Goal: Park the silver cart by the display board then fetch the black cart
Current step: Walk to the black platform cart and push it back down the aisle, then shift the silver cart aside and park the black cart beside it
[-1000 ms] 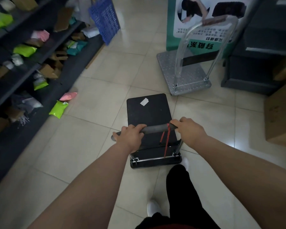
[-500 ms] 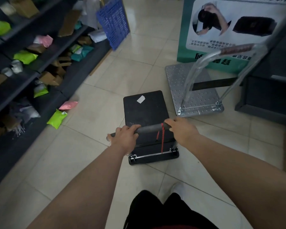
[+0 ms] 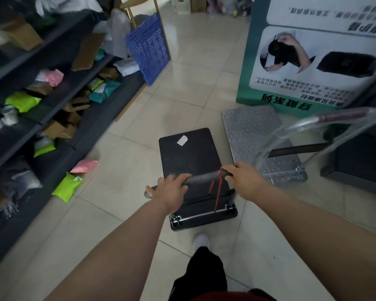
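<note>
A small black cart [image 3: 189, 158] with a white sticker on its flat deck stands on the tiled floor just ahead of me. My left hand [image 3: 169, 190] and my right hand [image 3: 244, 180] both grip its grey foam handle bar [image 3: 202, 178], which has a red cord tied near the right end. To its right stands the silver cart [image 3: 249, 131], a perforated metal deck with an upright chrome handle, its far end touching the foot of the green and white display board [image 3: 308, 59].
Dark shelving [image 3: 59, 88] full of parcels and bags lines the left side. A green bag [image 3: 66, 187] and a pink bag [image 3: 84, 166] lie on the floor at its foot. A blue perforated panel [image 3: 149, 46] leans ahead. A dark cabinet [image 3: 356, 161] stands right.
I have walked forward with the black cart; it now sits beside the silver cart, and the display board and shelves look nearer. Both hands keep their grip.
</note>
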